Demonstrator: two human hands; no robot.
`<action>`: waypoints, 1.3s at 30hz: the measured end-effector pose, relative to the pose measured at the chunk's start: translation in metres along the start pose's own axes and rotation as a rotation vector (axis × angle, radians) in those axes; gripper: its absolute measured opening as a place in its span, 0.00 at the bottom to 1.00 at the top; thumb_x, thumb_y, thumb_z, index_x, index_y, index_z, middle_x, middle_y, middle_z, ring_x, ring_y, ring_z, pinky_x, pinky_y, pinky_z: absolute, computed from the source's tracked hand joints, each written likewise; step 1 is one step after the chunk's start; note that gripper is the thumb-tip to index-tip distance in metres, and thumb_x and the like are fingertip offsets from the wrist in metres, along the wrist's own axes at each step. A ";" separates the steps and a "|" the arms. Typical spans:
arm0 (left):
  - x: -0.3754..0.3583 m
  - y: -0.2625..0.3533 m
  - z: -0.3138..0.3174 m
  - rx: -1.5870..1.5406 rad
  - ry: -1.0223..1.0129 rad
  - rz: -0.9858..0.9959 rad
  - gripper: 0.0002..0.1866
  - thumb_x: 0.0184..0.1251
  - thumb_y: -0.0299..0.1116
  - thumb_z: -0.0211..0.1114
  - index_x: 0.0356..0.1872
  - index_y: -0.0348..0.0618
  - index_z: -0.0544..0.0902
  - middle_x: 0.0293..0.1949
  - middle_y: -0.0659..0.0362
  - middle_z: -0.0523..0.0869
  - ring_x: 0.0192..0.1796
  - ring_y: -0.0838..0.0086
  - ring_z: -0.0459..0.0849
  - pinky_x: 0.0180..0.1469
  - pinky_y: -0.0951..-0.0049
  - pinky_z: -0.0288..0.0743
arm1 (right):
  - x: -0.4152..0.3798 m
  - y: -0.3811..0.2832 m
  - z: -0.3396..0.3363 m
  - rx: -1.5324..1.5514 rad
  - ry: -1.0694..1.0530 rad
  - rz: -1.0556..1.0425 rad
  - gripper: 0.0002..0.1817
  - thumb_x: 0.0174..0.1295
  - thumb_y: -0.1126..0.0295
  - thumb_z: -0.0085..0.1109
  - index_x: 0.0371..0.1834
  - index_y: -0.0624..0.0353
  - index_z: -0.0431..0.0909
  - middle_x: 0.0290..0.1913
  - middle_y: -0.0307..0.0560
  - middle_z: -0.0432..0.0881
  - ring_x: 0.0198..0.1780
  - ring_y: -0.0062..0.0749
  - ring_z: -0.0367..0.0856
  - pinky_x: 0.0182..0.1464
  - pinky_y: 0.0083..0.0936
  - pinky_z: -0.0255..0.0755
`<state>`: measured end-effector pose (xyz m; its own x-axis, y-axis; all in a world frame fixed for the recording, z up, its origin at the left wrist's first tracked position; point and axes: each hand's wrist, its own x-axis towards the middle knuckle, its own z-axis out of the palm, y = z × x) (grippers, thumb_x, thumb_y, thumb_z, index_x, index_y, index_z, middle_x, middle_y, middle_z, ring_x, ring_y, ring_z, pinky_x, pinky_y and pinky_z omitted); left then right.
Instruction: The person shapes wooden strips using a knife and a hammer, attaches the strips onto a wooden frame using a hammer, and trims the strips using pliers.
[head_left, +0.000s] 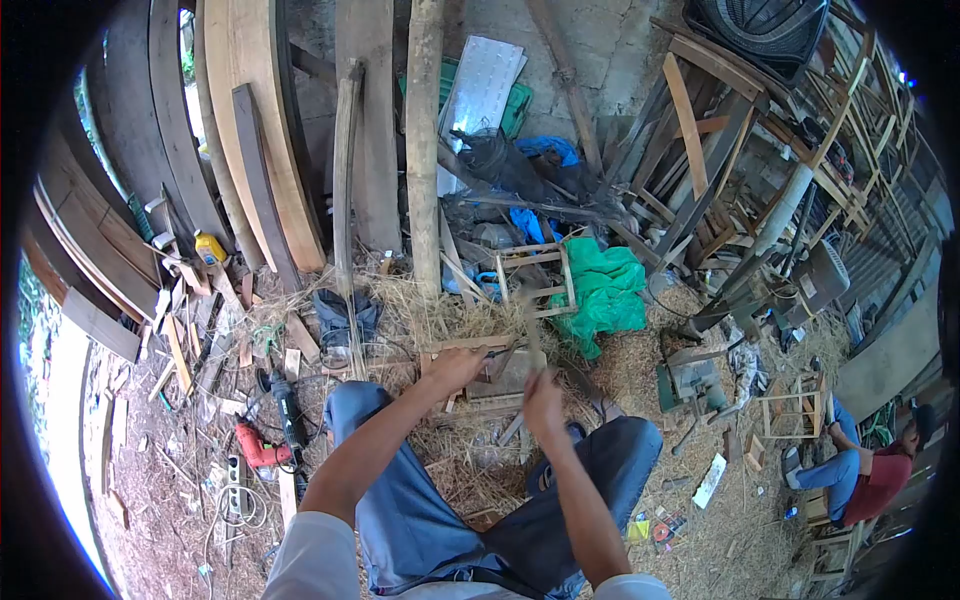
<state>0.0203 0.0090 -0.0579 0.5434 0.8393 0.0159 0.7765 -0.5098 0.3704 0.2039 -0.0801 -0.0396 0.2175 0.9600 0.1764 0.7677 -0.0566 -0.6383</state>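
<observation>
My left hand (458,370) is closed around a thin, dark, chisel-like tool (499,352) that points right, over a low wooden block (500,384) between my knees. My right hand (543,402) grips a pale wooden stick (535,345) held upright, its upper end blurred. Both hands are close together, the right one slightly nearer my body. Behind the block stands a small wooden frame (538,283), with a green plastic sheet (605,285) beside it.
Left of my legs lie a red drill (260,446), a dark green power tool (288,410) and a power strip (237,490). Tall planks (230,110) lean at the back left. A green metal machine (695,380) stands to the right. A seated person (870,470) is at far right.
</observation>
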 end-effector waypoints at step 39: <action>-0.014 -0.018 0.028 -0.040 0.063 0.016 0.17 0.68 0.47 0.51 0.43 0.42 0.75 0.22 0.44 0.80 0.30 0.49 0.82 0.30 0.52 0.74 | 0.019 -0.026 -0.022 0.123 0.000 -0.050 0.12 0.67 0.65 0.46 0.38 0.66 0.67 0.22 0.71 0.74 0.30 0.67 0.75 0.26 0.52 0.65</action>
<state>0.0072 0.0008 -0.0906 0.5336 0.8419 0.0802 0.7538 -0.5165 0.4063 0.2012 -0.0667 -0.0033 0.1807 0.9607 0.2106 0.6980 0.0256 -0.7156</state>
